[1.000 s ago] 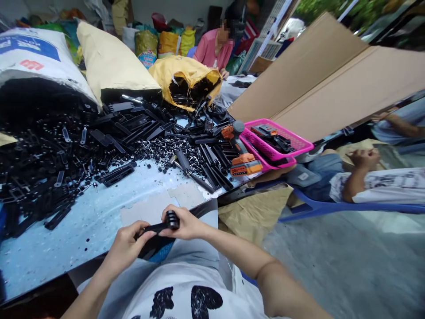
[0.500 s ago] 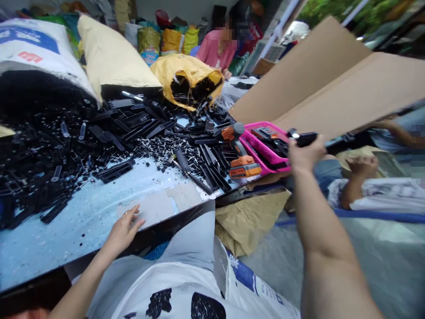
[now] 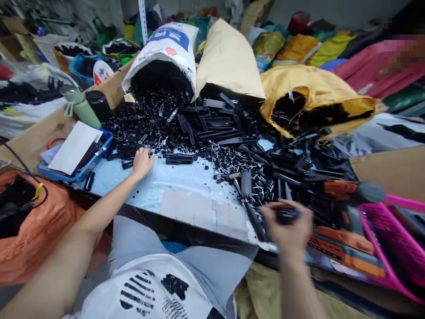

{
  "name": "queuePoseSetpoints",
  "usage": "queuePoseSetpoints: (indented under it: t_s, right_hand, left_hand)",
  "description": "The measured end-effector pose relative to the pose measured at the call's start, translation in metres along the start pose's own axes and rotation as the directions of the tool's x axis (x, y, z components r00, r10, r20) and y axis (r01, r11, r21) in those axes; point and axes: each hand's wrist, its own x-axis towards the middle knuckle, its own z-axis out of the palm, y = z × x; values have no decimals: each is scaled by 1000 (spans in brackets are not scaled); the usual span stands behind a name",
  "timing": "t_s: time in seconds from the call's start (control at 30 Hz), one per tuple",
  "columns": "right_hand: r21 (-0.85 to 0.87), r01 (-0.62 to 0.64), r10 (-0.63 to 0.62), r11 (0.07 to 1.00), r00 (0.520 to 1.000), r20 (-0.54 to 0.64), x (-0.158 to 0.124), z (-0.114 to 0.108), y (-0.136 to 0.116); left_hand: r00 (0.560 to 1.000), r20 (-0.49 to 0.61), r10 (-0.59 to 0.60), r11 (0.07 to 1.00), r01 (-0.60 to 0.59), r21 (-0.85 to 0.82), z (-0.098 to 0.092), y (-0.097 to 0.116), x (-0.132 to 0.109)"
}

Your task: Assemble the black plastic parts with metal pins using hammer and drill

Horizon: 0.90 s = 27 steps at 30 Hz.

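My left hand (image 3: 142,164) reaches to the near edge of a heap of small black plastic parts (image 3: 146,128), its fingers curled down among them. Whatever is under those fingertips is hidden. Over the front edge of the table, my right hand (image 3: 290,228) is blurred and closed around a black, handle-like object (image 3: 287,215). Left of that hand lies a long black tool with a metal shaft (image 3: 254,217), beside a scatter of small screws (image 3: 232,164). An orange and grey cordless drill (image 3: 341,189) lies to the right of my right hand.
A pink basket (image 3: 375,239) stands at the right. White (image 3: 162,48), cream (image 3: 229,62) and yellow (image 3: 318,84) sacks line the back. At the left are a blue tray (image 3: 59,176), a green bottle (image 3: 83,108) and an orange sack (image 3: 46,239). A person's pink sleeve (image 3: 365,71) shows behind.
The view has swung left. My right hand has come from beside the pink basket back over the table's front, still holding something black. My left hand has moved forward to the black parts.
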Motion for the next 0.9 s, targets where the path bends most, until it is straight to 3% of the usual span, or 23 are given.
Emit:
queuePoseSetpoints:
  t_s: [0.03,0.13,0.23,0.33,0.43,0.53,0.6,0.67,0.73,0.83,0.9]
  right_hand:
    - [53,1,-8,999,991,132,-16,32,-12]
    - [125,-82,28,989,924,382,-53,115,-41]
    - [55,-86,49,995,879,475,-66,155,-53]
    - [-23,11,1,1000,873,487,-64,161,-50]
    - [-71,106,-52,992,844,533,-63,155,-42]
    - [-80,142,-74,987,828,556,-66,151,-38]
    - [-82,146,-76,986,827,557,-67,151,-38]
    - [-84,147,-76,985,826,559,-67,153,-40]
    - [-89,150,-74,985,820,568,-66,155,-43]
    - [-96,154,-68,983,804,590,-63,155,-45]
    - [-83,155,-72,984,787,613,-61,151,-44]
  left_hand:
    - [999,-25,-43,998,44,38,0,-4,16]
    - [987,-40,-154,980,158,120,0,-14,59]
    - [975,44,-219,964,209,164,3,-21,84]
    - [969,83,-231,962,215,168,10,-24,89]
    - [970,83,-228,964,213,157,9,-22,78]
    - [985,76,-157,985,151,79,-16,-17,56]
    - [993,122,-5,1000,6,-9,-43,-8,36]
    - [945,248,213,976,-194,-98,-68,8,13]
    - [848,376,372,928,-338,-156,-80,30,-12]
    - [691,532,489,865,-464,-192,-64,60,-49]
    - [631,577,518,839,-507,-198,-40,69,-69]
